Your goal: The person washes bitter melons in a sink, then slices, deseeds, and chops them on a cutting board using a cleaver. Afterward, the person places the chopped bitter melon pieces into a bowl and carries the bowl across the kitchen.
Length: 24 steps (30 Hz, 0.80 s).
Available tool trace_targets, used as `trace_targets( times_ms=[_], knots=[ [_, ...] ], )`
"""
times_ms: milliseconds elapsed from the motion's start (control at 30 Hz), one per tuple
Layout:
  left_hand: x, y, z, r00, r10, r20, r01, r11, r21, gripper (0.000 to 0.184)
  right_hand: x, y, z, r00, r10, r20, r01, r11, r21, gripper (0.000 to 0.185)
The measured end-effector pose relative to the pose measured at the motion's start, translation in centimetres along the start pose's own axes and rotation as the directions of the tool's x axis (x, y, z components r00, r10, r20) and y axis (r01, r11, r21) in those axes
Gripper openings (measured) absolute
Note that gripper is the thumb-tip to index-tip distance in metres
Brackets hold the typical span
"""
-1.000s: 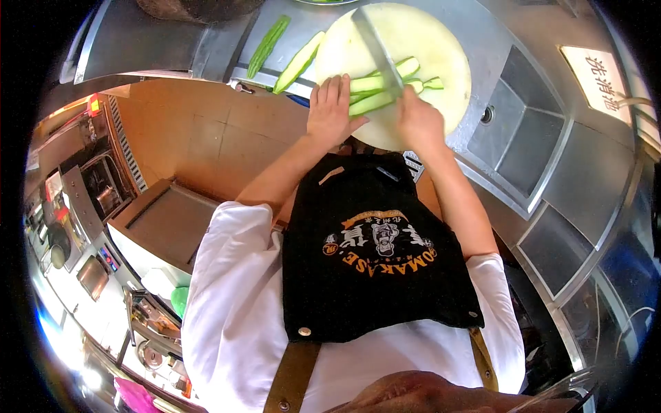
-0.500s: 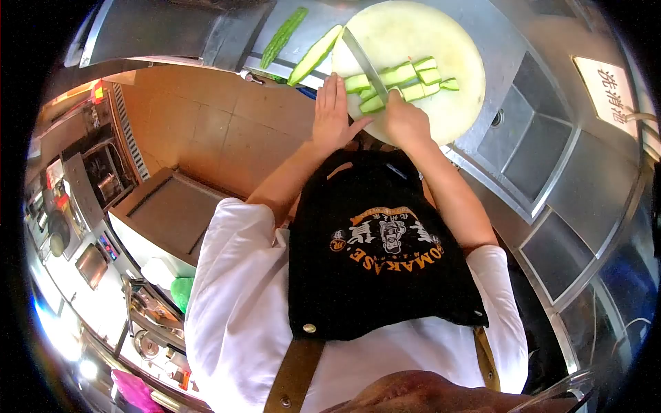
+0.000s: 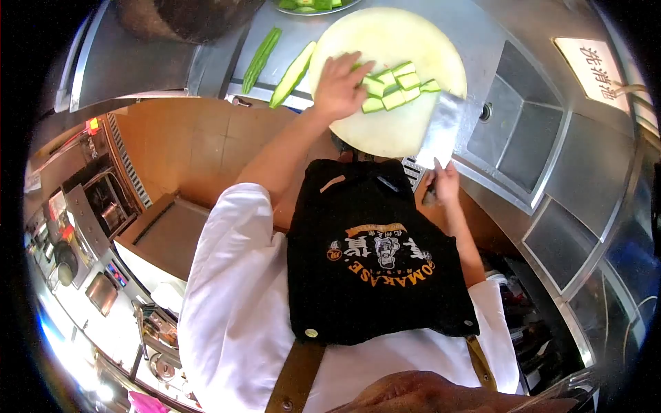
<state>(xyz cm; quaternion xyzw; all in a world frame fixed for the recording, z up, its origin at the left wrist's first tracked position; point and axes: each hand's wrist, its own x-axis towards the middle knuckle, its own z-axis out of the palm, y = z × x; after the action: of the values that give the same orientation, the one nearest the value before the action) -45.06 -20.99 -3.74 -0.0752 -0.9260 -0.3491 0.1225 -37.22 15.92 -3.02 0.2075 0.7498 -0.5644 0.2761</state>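
Observation:
Several cut pieces of green gourd [image 3: 394, 100] lie in a cluster on the round cutting board [image 3: 385, 34]. My left hand [image 3: 341, 88] is at the cluster's left end, fingers apart, its fingertips at the leftmost pieces. At the board's lower right, my right hand [image 3: 444, 184] grips the handle of a cleaver [image 3: 442, 129], its wide blade turned flat and shining over the board's edge. Left of the board lie a halved gourd length [image 3: 293, 74], pale side up, and a dark green bumpy length [image 3: 261, 60].
A metal bowl [image 3: 323, 10] with green pieces stands at the top edge beyond the board. A steel sink [image 3: 518, 138] lies to the right, with a sign [image 3: 593, 74] beyond it. A dark round pan [image 3: 200, 17] is at the upper left.
The cleaver has left the gourd and moved right and toward my body, its blade now turned flat. My left hand has moved onto the left end of the pieces, its fingers spread.

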Motion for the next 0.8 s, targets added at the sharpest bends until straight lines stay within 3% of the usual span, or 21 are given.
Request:
trace_targets(
  times_ms=[67, 100, 200, 267, 333, 400, 467, 533, 600, 633, 667, 733, 767, 800],
  knots=[
    [1.1, 3.5, 1.3, 0.994, -0.039, 0.105, 0.020, 0.983, 0.182, 0.063, -1.6, -1.7, 3.6, 0.992, 0.082, 0.093, -0.072, 0.992, -0.106, 0.027],
    [1.1, 4.6, 2.3, 0.997, -0.030, 0.077, 0.012, 0.976, 0.220, 0.068, -1.8, -1.9, 5.5, 0.981, 0.077, 0.175, -0.056, 0.991, -0.121, 0.026],
    [0.3, 6.8, 4.1, 0.996, -0.023, -0.091, 0.036, 0.989, 0.143, 0.057, -2.6, -3.5, 9.5, 0.946, 0.052, 0.321, -0.027, 0.996, -0.080, 0.023],
    [-0.4, 5.9, 5.7, 0.983, -0.096, -0.155, 0.105, 0.993, 0.049, 0.047, -3.0, -5.7, 10.2, 0.934, -0.034, 0.356, 0.088, 0.987, -0.135, 0.020],
    [0.1, 6.2, 4.4, 0.938, -0.136, -0.319, 0.131, 0.991, -0.036, 0.036, -2.2, -5.9, 10.5, 0.910, -0.075, 0.408, 0.129, 0.986, -0.107, 0.020],
    [2.2, 6.2, 2.0, 0.909, -0.114, -0.400, 0.132, 0.991, 0.018, 0.036, -1.0, -9.0, 11.0, 0.890, -0.133, 0.436, 0.187, 0.979, -0.084, 0.023],
    [6.2, 5.3, -1.3, 0.892, -0.104, -0.441, 0.127, 0.992, 0.022, 0.037, -0.9, -16.0, 11.8, 0.889, -0.175, 0.422, 0.308, 0.912, -0.271, 0.025],
    [10.7, 3.1, -4.2, 0.870, -0.097, -0.484, 0.145, 0.987, 0.064, 0.041, 1.5, -20.6, 13.1, 0.830, -0.296, 0.473, 0.470, 0.828, -0.305, 0.025],
    [14.9, -0.8, -5.9, 0.858, -0.108, -0.502, 0.174, 0.981, 0.086, 0.047, 3.9, -23.6, 14.3, 0.812, -0.258, 0.524, 0.390, 0.907, -0.157, 0.018],
    [16.4, -2.7, -6.0, 0.825, -0.073, -0.560, 0.150, 0.984, 0.092, 0.048, 3.7, -23.0, 13.6, 0.827, -0.246, 0.506, 0.370, 0.915, -0.160, 0.018],
    [17.0, -3.4, -6.2, 0.829, -0.127, -0.544, 0.254, 0.953, 0.163, 0.050, 3.5, -22.5, 12.6, 0.844, -0.223, 0.488, 0.336, 0.929, -0.157, 0.018],
    [16.7, -3.6, -4.6, 0.750, -0.029, -0.661, 0.252, 0.936, 0.245, 0.051, 2.1, -21.4, 9.6, 0.893, -0.190, 0.407, 0.283, 0.942, -0.180, 0.017],
    [15.5, -3.2, -3.3, 0.846, -0.053, -0.531, 0.211, 0.947, 0.242, 0.051, 1.3, -19.2, 7.6, 0.899, -0.206, 0.386, 0.246, 0.968, -0.057, 0.017],
    [13.7, -1.9, -1.3, 0.911, -0.067, -0.407, 0.115, 0.989, 0.092, 0.053, 1.2, -16.4, 5.6, 0.962, -0.093, 0.257, 0.104, 0.994, -0.029, 0.020]
  ],
)
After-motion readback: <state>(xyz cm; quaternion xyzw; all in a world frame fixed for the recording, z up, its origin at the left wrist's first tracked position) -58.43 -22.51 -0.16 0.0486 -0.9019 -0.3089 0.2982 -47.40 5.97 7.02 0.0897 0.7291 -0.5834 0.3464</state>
